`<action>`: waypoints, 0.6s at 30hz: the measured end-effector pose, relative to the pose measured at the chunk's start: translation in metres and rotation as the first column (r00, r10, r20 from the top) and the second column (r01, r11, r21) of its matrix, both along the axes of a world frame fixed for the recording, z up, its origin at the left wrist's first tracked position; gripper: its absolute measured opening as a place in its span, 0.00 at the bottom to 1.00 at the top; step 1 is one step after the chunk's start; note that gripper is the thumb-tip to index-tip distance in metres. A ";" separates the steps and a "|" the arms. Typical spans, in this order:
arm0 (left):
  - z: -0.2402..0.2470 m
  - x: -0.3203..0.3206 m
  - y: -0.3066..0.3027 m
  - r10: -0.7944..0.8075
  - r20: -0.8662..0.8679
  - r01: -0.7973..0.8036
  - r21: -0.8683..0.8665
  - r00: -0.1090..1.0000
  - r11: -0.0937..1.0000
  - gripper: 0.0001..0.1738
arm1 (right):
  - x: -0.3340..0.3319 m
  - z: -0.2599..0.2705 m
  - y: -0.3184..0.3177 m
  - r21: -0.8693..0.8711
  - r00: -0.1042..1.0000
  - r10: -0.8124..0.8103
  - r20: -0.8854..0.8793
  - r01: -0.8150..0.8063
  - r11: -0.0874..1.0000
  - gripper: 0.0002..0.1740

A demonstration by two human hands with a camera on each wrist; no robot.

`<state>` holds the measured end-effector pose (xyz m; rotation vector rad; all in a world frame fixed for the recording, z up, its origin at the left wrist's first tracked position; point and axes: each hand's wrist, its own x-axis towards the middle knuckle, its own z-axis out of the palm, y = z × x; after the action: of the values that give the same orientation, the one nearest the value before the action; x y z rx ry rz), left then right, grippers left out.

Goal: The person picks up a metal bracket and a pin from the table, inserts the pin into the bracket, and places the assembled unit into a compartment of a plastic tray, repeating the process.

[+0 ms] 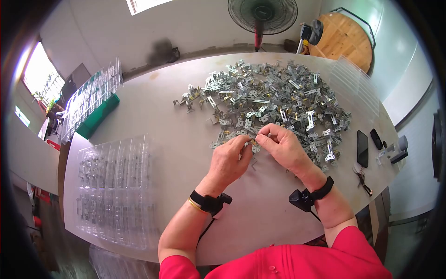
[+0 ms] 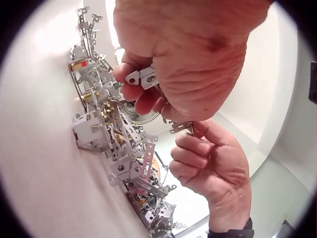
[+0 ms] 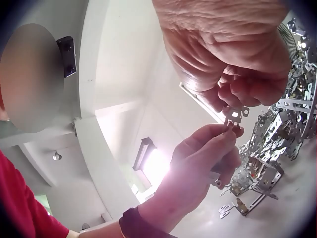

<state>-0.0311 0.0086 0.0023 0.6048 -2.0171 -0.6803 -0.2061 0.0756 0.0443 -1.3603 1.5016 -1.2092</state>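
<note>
My left hand [image 1: 228, 160] and right hand [image 1: 284, 148] meet fingertip to fingertip at the near edge of a heap of metal parts [image 1: 274, 100]. Between them is a small silvery metal bracket [image 3: 237, 115] with square holes, pinched by the fingertips of both hands. A second metal bracket [image 2: 148, 78], with a round-holed tab, is tucked in the curled fingers of my left hand. In the left wrist view the right hand's fingers are folded toward its palm behind the pinched piece. The heap mixes silvery plates with brassy bits.
Clear plastic trays [image 1: 114, 190] of parts lie at the left, near a green bin [image 1: 97, 116] topped with more trays. Clear sheets [image 1: 355, 86] lie at the back right. A phone [image 1: 362, 149] and pliers [image 1: 362, 179] rest at the right edge. A fan [image 1: 262, 16] stands behind the table.
</note>
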 end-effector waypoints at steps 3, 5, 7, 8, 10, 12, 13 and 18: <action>-0.003 0.000 -0.002 -0.027 0.022 0.028 -0.060 0.999 0.998 0.09 | 0.002 0.004 0.002 -0.025 0.999 -0.022 0.031 0.022 0.999 0.08; -0.004 0.001 -0.002 -0.049 0.040 0.053 -0.086 0.998 0.995 0.09 | 0.002 0.006 0.002 -0.019 0.998 -0.035 0.061 0.036 0.999 0.08; -0.002 0.001 0.000 -0.121 0.132 0.145 -0.188 0.984 0.971 0.09 | -0.001 0.004 0.002 -0.017 0.994 -0.077 0.077 0.079 0.997 0.08; 0.000 0.001 0.003 -0.122 0.132 0.145 -0.187 0.984 0.971 0.09 | -0.001 0.005 0.003 -0.016 0.994 -0.078 0.077 0.079 0.997 0.08; 0.004 0.000 0.008 -0.083 0.002 0.082 0.123 0.997 0.989 0.07 | -0.001 0.011 0.005 -0.029 0.977 -0.146 0.158 0.153 0.988 0.08; 0.004 0.001 0.005 -0.064 -0.071 0.082 0.277 0.995 0.957 0.06 | 0.000 0.018 0.009 0.023 0.973 -0.169 0.159 0.167 0.986 0.08; 0.002 0.001 0.003 -0.035 -0.140 0.092 0.427 0.990 0.900 0.06 | 0.000 0.021 0.012 0.078 0.968 -0.193 0.159 0.182 0.980 0.09; 0.003 0.003 -0.004 -0.006 -0.248 0.178 0.681 0.969 0.710 0.10 | 0.001 0.005 0.020 0.077 0.988 -0.068 0.136 0.058 0.995 0.08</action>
<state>-0.0284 0.0049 0.0053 0.8126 -1.5318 -1.5452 -0.2050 0.0956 0.0495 -1.1646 1.4848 -1.2497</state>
